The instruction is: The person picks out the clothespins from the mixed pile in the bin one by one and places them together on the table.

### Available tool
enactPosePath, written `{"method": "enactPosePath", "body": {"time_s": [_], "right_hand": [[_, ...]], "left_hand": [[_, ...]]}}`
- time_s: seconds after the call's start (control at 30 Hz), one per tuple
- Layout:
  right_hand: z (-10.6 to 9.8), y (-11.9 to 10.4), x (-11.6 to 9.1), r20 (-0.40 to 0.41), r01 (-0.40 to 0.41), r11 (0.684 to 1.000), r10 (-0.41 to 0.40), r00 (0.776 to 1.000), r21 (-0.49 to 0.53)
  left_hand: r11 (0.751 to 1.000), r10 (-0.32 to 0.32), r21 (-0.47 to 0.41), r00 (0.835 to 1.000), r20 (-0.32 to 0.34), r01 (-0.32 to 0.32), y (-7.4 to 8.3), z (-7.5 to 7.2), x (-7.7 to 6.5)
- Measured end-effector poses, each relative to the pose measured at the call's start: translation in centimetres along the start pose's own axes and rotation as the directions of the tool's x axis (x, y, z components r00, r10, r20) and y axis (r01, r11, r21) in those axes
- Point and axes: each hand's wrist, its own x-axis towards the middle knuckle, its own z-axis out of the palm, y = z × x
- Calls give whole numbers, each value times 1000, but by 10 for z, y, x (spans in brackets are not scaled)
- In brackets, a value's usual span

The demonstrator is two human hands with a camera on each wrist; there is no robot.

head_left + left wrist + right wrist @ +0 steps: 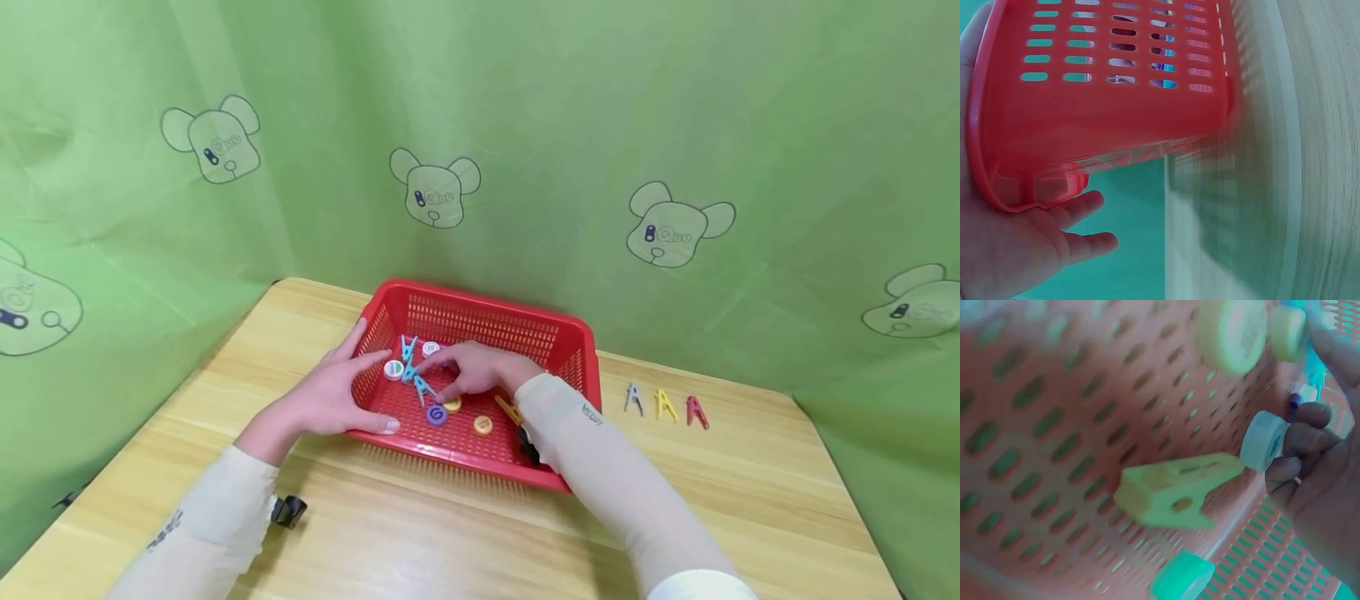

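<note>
A red plastic basket sits on the table. My left hand rests over its left end, fingers spread and thumb along the front rim; beneath the rim, two straight fingers stick out. Reaching inside, my right hand has thumb and index tips apart beside several blue clothespins. The other fingers bend near a white cap. Close by lie a white-and-green cap, a purple cap, a yellow cap and an orange cap. A yellow clothespin lies under my right forearm.
Right of the basket, a grey clothespin, a yellow clothespin and a red clothespin lie in a row on the wooden table. Behind the table hangs a green curtain printed with bear heads.
</note>
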Motion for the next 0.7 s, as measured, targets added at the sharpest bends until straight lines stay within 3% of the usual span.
{"method": "enactPosePath", "body": {"time_s": [0.43, 0.7], "right_hand": [[-5, -7, 1, 15, -53, 994, 52, 999, 91], [0, -5, 3, 22, -33, 995, 31, 999, 92]], "left_hand": [[1000, 5, 2, 1000, -16, -5, -1, -2, 2], [1000, 11, 10, 1000, -15, -10, -4, 1, 1]]}}
